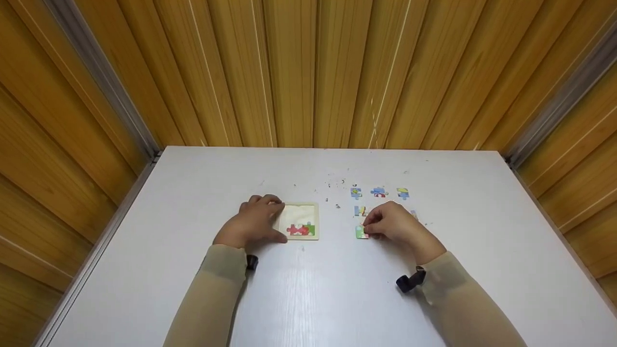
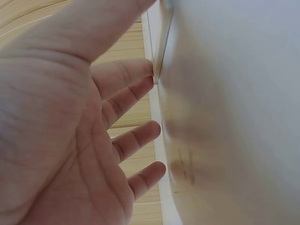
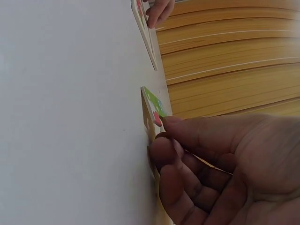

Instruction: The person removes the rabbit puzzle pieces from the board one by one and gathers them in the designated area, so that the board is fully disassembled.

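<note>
My left hand (image 1: 253,219) holds the left side of a square wooden puzzle tray (image 1: 316,221), its thumb at the near edge and a fingertip at the far corner. In the left wrist view, the other fingers (image 2: 143,138) are spread beyond the tray. Joined red and green pieces (image 1: 301,230) lie along the tray's near side. To the right, my right hand (image 1: 393,224) pinches a green, white and pink puzzle piece (image 1: 360,232) between thumb and finger. The right wrist view shows that piece (image 3: 153,104) tilted, its far end standing off the table.
Three loose pieces, a blue one (image 1: 355,192), a blue and red one (image 1: 379,192) and a yellow and blue one (image 1: 403,193), form a row behind the right hand. Another piece (image 1: 359,210) lies nearer, and one (image 1: 413,213) is partly hidden. Dark crumbs dot the white table (image 1: 299,299).
</note>
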The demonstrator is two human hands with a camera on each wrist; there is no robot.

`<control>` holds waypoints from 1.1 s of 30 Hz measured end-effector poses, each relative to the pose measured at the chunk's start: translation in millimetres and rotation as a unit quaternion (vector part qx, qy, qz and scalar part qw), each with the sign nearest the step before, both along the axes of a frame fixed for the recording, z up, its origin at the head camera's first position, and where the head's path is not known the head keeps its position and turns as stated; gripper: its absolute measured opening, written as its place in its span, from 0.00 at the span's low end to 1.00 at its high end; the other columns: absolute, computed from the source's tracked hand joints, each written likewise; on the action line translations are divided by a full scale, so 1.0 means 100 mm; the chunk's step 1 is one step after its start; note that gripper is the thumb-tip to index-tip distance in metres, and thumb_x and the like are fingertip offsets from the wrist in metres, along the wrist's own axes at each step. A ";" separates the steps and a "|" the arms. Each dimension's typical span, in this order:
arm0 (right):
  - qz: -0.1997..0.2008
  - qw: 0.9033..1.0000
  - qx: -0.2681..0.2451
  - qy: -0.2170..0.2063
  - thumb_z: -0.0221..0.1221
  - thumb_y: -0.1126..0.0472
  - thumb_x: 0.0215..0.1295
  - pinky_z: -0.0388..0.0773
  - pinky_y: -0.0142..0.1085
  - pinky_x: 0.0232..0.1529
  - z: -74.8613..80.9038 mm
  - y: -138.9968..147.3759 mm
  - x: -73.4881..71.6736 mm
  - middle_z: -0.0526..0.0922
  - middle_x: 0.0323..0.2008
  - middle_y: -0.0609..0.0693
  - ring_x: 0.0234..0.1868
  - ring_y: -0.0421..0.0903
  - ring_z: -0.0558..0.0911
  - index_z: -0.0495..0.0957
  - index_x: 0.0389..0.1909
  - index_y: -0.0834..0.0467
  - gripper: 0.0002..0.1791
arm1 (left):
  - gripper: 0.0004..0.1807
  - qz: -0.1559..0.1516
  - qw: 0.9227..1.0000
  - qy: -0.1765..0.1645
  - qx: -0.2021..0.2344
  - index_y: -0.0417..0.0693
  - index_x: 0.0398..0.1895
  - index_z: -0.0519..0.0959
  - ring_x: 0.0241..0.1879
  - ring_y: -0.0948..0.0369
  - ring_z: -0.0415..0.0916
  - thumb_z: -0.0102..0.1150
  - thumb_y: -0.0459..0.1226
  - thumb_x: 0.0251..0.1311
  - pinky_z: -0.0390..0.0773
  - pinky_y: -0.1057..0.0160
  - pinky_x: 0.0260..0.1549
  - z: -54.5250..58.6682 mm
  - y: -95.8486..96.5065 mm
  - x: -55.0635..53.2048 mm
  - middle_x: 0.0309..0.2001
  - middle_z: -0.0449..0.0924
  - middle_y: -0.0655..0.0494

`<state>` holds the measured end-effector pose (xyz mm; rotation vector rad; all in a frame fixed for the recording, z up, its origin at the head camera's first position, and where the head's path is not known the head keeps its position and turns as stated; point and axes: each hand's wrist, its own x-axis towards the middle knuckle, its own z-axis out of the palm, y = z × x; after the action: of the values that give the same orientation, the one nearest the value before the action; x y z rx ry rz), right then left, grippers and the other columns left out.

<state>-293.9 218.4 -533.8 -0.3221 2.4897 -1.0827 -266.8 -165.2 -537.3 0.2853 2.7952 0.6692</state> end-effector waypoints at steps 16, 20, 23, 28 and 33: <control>-0.001 0.998 0.053 0.034 0.75 0.60 0.72 0.77 0.35 0.42 0.06 0.02 0.00 0.92 0.42 0.51 0.41 0.45 0.81 0.94 0.43 0.56 0.04 | 0.51 -0.001 1.000 0.005 -0.006 0.57 0.84 0.76 0.83 0.43 0.61 0.90 0.50 0.55 0.69 0.33 0.81 0.04 -0.01 0.03 0.84 0.69 0.57; -0.007 0.999 0.046 0.027 0.74 0.60 0.73 0.78 0.34 0.42 0.09 0.00 0.00 0.91 0.43 0.51 0.42 0.46 0.81 0.94 0.45 0.57 0.05 | 0.52 -0.003 1.000 0.007 -0.006 0.56 0.84 0.76 0.84 0.43 0.60 0.90 0.50 0.56 0.68 0.33 0.81 0.05 -0.01 0.02 0.84 0.69 0.56; -0.013 0.999 0.034 0.028 0.74 0.59 0.74 0.78 0.35 0.41 0.10 -0.02 0.00 0.90 0.42 0.51 0.40 0.46 0.81 0.93 0.45 0.57 0.06 | 0.52 0.000 1.000 0.006 -0.005 0.56 0.84 0.75 0.84 0.43 0.60 0.90 0.50 0.56 0.68 0.33 0.81 0.04 -0.01 0.02 0.84 0.69 0.56; -0.009 0.999 0.011 0.040 0.72 0.55 0.77 0.79 0.37 0.41 0.13 -0.10 0.03 0.88 0.42 0.51 0.39 0.46 0.83 0.92 0.48 0.57 0.10 | 0.52 0.008 1.000 0.000 0.002 0.57 0.84 0.76 0.84 0.44 0.60 0.91 0.49 0.55 0.69 0.34 0.81 0.02 0.00 0.02 0.83 0.70 0.57; 0.006 0.999 -0.014 0.041 0.69 0.51 0.80 0.79 0.37 0.39 0.19 -0.26 0.07 0.88 0.41 0.51 0.38 0.48 0.85 0.92 0.50 0.57 0.13 | 0.52 0.011 1.000 -0.006 0.010 0.57 0.84 0.76 0.83 0.44 0.60 0.91 0.49 0.55 0.69 0.35 0.81 0.01 0.00 0.02 0.82 0.71 0.58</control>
<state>-287.0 192.2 -514.6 -0.3966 2.5429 -1.1231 -264.5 -165.5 -536.0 0.2537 2.7858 0.7023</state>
